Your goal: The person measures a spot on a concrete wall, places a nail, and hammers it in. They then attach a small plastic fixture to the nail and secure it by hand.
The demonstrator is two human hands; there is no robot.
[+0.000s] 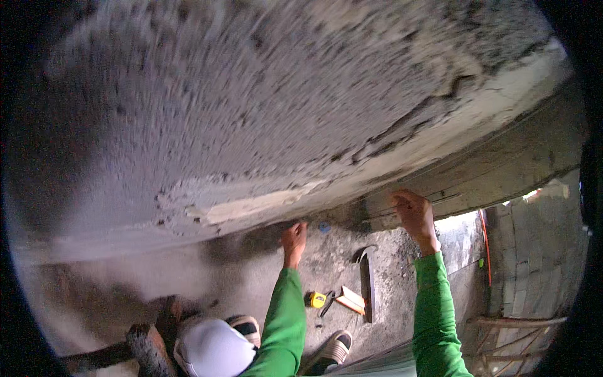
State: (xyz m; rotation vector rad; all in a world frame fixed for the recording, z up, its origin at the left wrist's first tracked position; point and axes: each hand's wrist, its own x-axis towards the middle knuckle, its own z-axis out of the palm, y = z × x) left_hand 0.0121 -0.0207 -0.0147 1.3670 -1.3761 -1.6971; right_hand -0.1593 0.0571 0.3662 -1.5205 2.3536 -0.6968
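My right hand [414,217] is raised at the lower edge of a rough concrete beam [251,113], with its fingers pinched together. Whatever lies between those fingertips is too small to make out. A thin rod or line [447,200] runs along the concrete just beside them. Lower and to the left, my left hand [294,242] is closed beneath the same edge; I cannot see what it holds, if anything. A small blue round thing [324,227] shows just right of it. Both forearms are in green sleeves.
On the floor between my arms lie a yellow tape measure [317,300], an orange-and-pale block [352,300] and a long dark tool [367,286] with a curved end. A white rounded object [217,349] and rough timbers [151,349] stand lower left. A block wall [534,251] rises right.
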